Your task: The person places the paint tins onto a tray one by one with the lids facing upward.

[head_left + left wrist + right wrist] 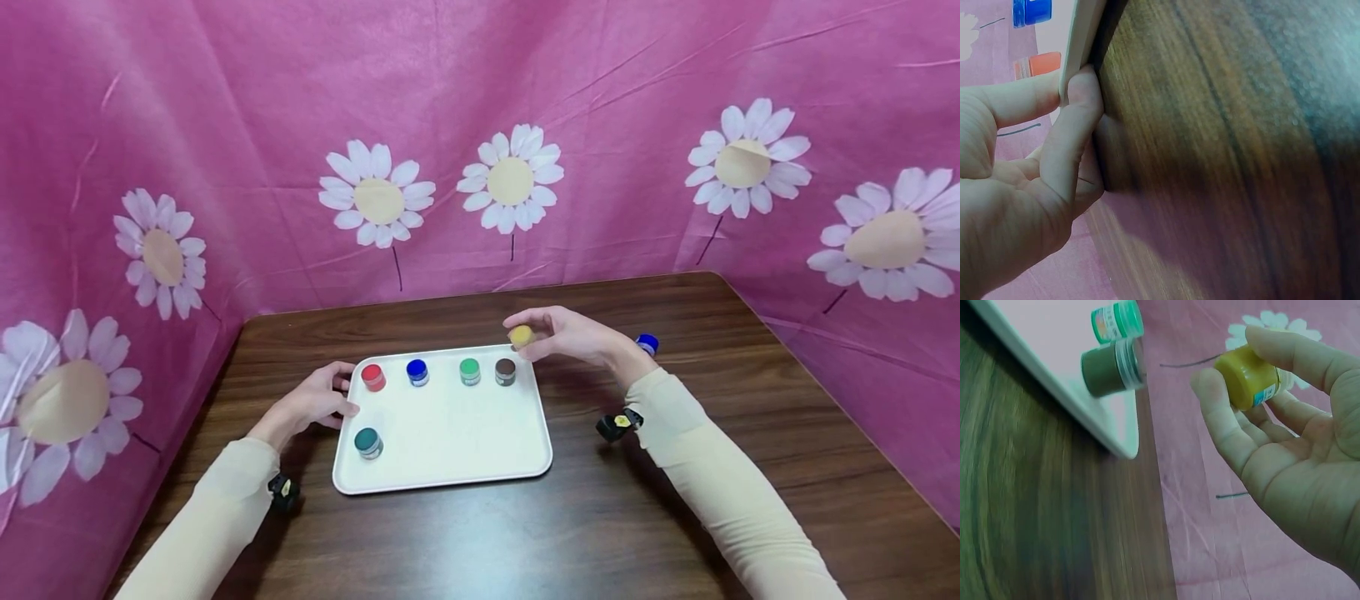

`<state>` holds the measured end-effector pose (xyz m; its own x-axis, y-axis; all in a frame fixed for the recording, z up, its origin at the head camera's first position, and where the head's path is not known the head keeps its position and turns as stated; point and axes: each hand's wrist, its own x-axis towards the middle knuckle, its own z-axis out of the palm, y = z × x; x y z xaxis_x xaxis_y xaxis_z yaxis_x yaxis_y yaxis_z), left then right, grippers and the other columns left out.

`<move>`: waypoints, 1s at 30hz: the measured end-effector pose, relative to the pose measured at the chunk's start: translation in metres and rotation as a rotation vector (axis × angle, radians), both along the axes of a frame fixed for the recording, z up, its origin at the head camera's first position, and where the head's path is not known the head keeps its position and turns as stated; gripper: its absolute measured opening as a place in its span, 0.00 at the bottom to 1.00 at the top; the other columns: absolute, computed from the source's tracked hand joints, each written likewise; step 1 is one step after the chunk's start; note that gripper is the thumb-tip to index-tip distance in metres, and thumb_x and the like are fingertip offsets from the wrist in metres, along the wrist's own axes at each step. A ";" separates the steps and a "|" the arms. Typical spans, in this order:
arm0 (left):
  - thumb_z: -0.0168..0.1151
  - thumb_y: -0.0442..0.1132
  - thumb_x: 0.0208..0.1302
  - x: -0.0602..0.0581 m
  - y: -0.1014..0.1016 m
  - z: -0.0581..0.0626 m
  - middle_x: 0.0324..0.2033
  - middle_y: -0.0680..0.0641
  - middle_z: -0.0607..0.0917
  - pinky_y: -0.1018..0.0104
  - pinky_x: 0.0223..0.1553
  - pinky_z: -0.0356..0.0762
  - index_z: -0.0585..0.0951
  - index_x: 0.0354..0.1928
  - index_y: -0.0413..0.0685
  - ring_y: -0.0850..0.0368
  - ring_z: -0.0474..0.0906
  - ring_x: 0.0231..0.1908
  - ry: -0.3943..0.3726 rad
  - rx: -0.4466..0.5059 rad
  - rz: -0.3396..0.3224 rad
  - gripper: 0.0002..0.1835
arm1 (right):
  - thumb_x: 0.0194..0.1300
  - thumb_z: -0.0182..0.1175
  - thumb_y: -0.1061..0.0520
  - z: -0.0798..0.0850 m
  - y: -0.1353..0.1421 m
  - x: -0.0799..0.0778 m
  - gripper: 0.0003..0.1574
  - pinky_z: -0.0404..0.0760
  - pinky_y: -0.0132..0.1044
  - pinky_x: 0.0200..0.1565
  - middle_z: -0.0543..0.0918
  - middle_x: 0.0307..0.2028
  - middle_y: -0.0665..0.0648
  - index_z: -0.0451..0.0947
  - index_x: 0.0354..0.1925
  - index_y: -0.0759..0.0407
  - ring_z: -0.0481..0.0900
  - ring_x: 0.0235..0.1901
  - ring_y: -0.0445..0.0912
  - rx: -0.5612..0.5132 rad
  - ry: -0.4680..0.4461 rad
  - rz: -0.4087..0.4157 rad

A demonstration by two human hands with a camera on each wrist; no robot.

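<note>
My left hand [311, 402] grips the left edge of a white tray [457, 437], the thumb lapping over its rim in the left wrist view. Over the tray's far right corner, my right hand [576, 335] holds a small yellow paint jar [1246, 378] between thumb and fingers, raised above the tray. Along the tray's far side stand a red jar [372, 377], a blue jar [417, 372], a green jar [469, 372] and a brown jar [505, 372]. A dark green jar [368, 443] stands at the near left.
Another blue-lidded jar [647, 342] stands on the wooden table [750, 400] beyond the right wrist, partly hidden by it. Pink cloth [450, 83] with daisies hangs behind the table and along both sides. Each wrist carries a small black camera.
</note>
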<state>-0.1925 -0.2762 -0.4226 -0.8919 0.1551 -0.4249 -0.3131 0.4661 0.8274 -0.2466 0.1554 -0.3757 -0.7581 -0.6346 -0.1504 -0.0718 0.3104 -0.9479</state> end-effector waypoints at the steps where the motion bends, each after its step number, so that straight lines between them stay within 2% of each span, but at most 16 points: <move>1: 0.65 0.20 0.57 0.000 0.000 0.000 0.50 0.36 0.67 0.51 0.37 0.87 0.59 0.73 0.35 0.47 0.78 0.41 -0.001 -0.002 0.002 0.42 | 0.64 0.68 0.64 0.001 -0.003 0.001 0.33 0.76 0.42 0.57 0.79 0.51 0.61 0.74 0.66 0.57 0.76 0.50 0.51 -0.002 -0.004 0.006; 4: 0.65 0.20 0.57 0.000 0.000 0.001 0.50 0.35 0.67 0.51 0.37 0.87 0.59 0.73 0.35 0.46 0.78 0.41 -0.002 -0.005 0.001 0.42 | 0.63 0.69 0.62 0.001 -0.010 0.002 0.31 0.74 0.44 0.59 0.81 0.48 0.59 0.76 0.64 0.59 0.77 0.50 0.50 -0.008 -0.015 0.022; 10: 0.66 0.21 0.57 0.000 0.000 0.000 0.50 0.36 0.67 0.51 0.37 0.87 0.59 0.72 0.36 0.47 0.78 0.41 -0.001 -0.008 -0.003 0.41 | 0.61 0.72 0.62 -0.001 -0.024 0.004 0.30 0.74 0.45 0.60 0.83 0.50 0.61 0.78 0.62 0.60 0.79 0.50 0.50 -0.034 -0.015 0.048; 16: 0.66 0.21 0.57 -0.001 -0.001 -0.002 0.51 0.35 0.67 0.51 0.37 0.87 0.59 0.73 0.35 0.46 0.78 0.42 0.002 -0.009 -0.004 0.42 | 0.61 0.73 0.59 -0.001 -0.039 0.005 0.34 0.74 0.46 0.57 0.83 0.48 0.57 0.76 0.64 0.61 0.78 0.49 0.51 -0.008 0.051 0.128; 19: 0.66 0.21 0.57 0.000 -0.002 -0.002 0.51 0.35 0.67 0.51 0.37 0.87 0.59 0.73 0.35 0.46 0.78 0.42 0.001 -0.009 -0.004 0.42 | 0.60 0.74 0.58 -0.001 -0.047 0.007 0.33 0.75 0.45 0.54 0.83 0.52 0.59 0.78 0.64 0.57 0.78 0.48 0.52 0.002 0.081 0.172; 24: 0.66 0.21 0.57 0.000 -0.002 -0.001 0.51 0.35 0.67 0.51 0.38 0.87 0.59 0.73 0.36 0.46 0.78 0.42 -0.002 -0.012 -0.003 0.42 | 0.62 0.71 0.63 -0.001 -0.059 0.012 0.30 0.79 0.43 0.47 0.82 0.54 0.62 0.80 0.62 0.51 0.81 0.46 0.53 -0.019 0.044 0.230; 30: 0.66 0.21 0.58 -0.001 -0.001 -0.001 0.52 0.35 0.67 0.51 0.38 0.87 0.58 0.73 0.36 0.45 0.78 0.43 -0.004 -0.012 -0.003 0.42 | 0.62 0.71 0.61 -0.004 -0.076 0.018 0.30 0.80 0.44 0.50 0.80 0.58 0.58 0.79 0.63 0.50 0.83 0.48 0.52 0.013 0.058 0.276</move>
<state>-0.1932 -0.2774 -0.4238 -0.8896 0.1523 -0.4307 -0.3156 0.4766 0.8205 -0.2285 0.0799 -0.3799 -0.5640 -0.8169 -0.1209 -0.2095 0.2831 -0.9359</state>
